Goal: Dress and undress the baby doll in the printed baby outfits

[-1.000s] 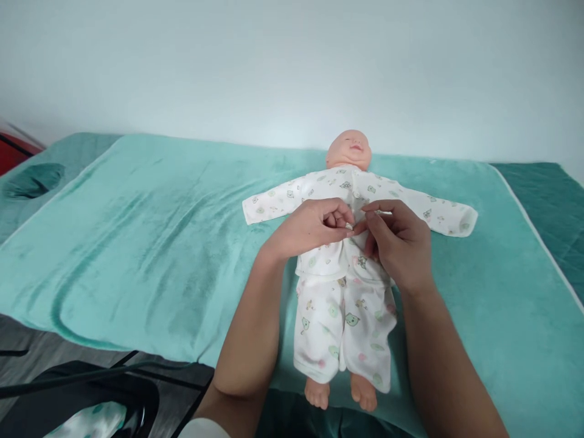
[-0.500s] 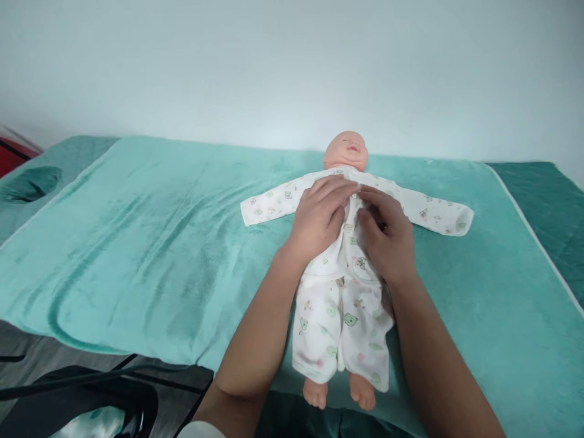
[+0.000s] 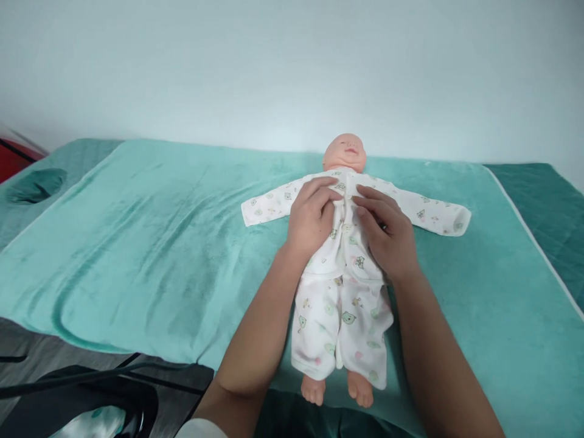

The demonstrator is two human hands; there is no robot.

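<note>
A baby doll (image 3: 344, 152) lies on its back on a teal towel (image 3: 159, 243). It wears a white printed shirt (image 3: 274, 204) with sleeves spread wide and matching trousers (image 3: 342, 328); its bare feet (image 3: 337, 389) reach the near edge. My left hand (image 3: 312, 216) rests on the left of the chest. Its fingers curl onto the shirt's front opening just below the collar. My right hand (image 3: 387, 234) lies on the right of the chest, thumb and forefinger pinching the same opening. The fingertips of both hands almost meet.
The towel covers a darker green padded table (image 3: 547, 201) against a pale wall. A face hole (image 3: 34, 185) shows at the table's far left. A black chair-like frame (image 3: 91, 395) with some printed cloth stands at the lower left over a dark floor.
Both hands have moved up from the middle of the shirt front to just under the collar. The doll has hardly shifted.
</note>
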